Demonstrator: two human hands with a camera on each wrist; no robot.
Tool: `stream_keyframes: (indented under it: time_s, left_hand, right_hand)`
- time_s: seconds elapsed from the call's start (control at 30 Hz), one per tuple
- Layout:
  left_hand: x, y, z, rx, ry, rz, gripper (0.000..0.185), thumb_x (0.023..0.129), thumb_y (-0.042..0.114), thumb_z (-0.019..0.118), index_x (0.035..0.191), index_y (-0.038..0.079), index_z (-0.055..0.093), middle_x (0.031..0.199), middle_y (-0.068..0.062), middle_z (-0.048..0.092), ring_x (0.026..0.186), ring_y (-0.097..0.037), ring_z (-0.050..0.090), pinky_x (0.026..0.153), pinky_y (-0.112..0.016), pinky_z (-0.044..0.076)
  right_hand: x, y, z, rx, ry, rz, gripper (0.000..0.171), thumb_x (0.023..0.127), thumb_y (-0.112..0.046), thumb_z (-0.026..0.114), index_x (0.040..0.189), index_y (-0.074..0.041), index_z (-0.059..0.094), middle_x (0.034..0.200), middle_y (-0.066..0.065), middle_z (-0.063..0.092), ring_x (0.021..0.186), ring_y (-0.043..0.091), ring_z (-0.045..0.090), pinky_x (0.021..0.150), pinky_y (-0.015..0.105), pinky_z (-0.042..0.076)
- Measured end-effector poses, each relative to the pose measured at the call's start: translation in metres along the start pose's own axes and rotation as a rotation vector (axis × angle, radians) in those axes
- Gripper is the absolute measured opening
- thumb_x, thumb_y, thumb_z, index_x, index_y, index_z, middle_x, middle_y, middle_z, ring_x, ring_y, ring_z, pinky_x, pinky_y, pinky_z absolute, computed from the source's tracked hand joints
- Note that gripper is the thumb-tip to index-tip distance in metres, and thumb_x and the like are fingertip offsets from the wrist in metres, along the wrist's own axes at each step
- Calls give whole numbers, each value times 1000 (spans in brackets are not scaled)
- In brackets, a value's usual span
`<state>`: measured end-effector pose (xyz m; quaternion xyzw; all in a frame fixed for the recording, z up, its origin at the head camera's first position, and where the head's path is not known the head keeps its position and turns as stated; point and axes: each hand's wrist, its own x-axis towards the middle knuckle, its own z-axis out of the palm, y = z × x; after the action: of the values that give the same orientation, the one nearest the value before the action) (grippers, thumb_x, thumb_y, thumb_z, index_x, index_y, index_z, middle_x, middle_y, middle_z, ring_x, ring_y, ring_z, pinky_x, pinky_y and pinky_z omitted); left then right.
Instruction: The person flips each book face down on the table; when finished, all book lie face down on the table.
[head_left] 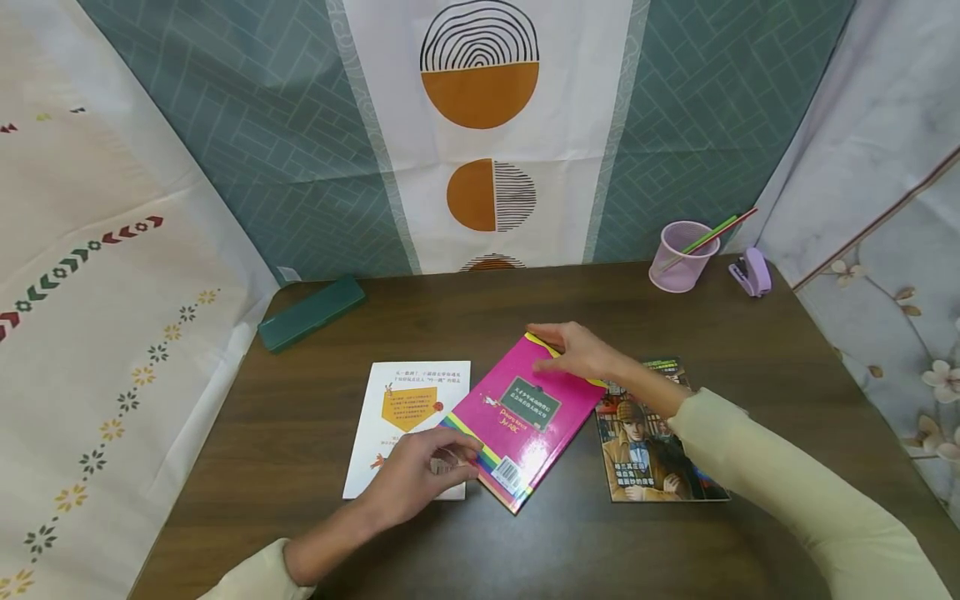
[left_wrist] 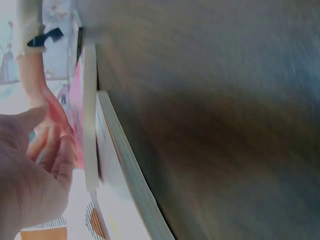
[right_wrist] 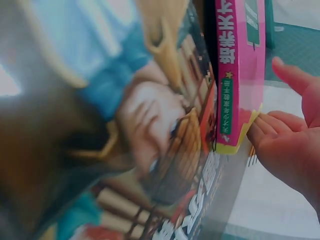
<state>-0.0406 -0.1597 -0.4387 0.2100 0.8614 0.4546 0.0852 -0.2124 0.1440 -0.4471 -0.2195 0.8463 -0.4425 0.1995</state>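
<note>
A pink book (head_left: 506, 417) with a rainbow strip and a yellow top edge lies slanted between both hands, its left corner overlapping a white book (head_left: 382, 379). At its lower left edge is my left hand (head_left: 420, 471), fingertips right at the edge, bent but not wrapped round it. My right hand (head_left: 577, 350) is at the upper end. In the right wrist view its fingers (right_wrist: 272, 127) touch the yellow edge, while the thumb stands apart from the cover. Beneath the right forearm lies a dark book (head_left: 637, 458) with a figure in a cap, partly hidden.
A green case (head_left: 311, 315) lies at the back left of the brown table (head_left: 247, 442). At the back right stand a pink cup (head_left: 671, 267) with two sticks, one green and one red, and a purple stapler (head_left: 752, 273). Patterned cloth hangs around the table.
</note>
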Motion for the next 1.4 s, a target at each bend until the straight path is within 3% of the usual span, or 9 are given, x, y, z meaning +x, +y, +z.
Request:
stream_keyframes:
  time_s: [0.17,0.33,0.5,0.63,0.83,1.03,1.27,1.4]
  left_hand:
    - [7,-6,-7,81,28,73,58,84,17,93,136,13,71,131,6,72,118,-19,70,92,-37,62]
    - [15,-13,-12,147,5,121,83,83,24,94,156,13,54,155,0,57,144,-24,53,101,-38,57]
    - [20,-21,-17,236,-20,130,98,83,32,94,165,19,41,165,-1,45,152,-27,44,106,-44,54]
    - [23,-27,-21,261,-81,110,109,83,34,93,170,24,28,172,0,34,156,-25,35,112,-46,49]
    - [27,-36,-27,228,-188,85,108,88,30,89,171,17,22,175,-2,25,160,-23,27,110,-40,50]
    - [30,-42,-30,208,-266,74,104,92,26,85,172,18,20,175,-3,27,158,-23,32,110,-38,51]
    - [32,-41,-32,239,-293,51,98,93,30,84,171,20,24,172,1,33,154,-22,40,107,-36,53]
    - [31,-40,-31,269,-284,76,95,94,32,83,170,17,27,172,1,35,152,-21,43,106,-34,54]
  right_hand:
    - [-15,2,1,-102,-66,19,101,88,-26,89,168,-6,30,162,21,45,135,36,52,100,43,58]
    - [-33,5,1,-170,-101,27,116,82,-34,94,170,-10,22,162,22,43,134,38,50,102,47,57]
    - [-49,10,0,-230,-126,-24,124,79,-36,96,170,-7,17,166,22,37,141,41,47,102,46,58]
    - [-61,13,-2,-259,-121,-79,122,80,-32,96,169,-4,18,167,24,35,144,44,45,102,49,57]
    - [-75,17,-4,-283,-96,-92,115,82,-24,95,168,-3,22,166,25,37,145,48,44,104,52,55]
    - [-82,24,-6,-316,-49,-115,103,86,-16,90,167,-2,28,164,25,42,137,44,54,99,45,59]
    - [-86,26,-6,-333,-10,-132,92,89,-13,88,164,0,36,156,27,50,125,38,61,95,41,61]
    - [-84,25,-6,-341,2,-137,87,89,-11,88,161,2,40,153,27,54,117,34,63,90,38,62]
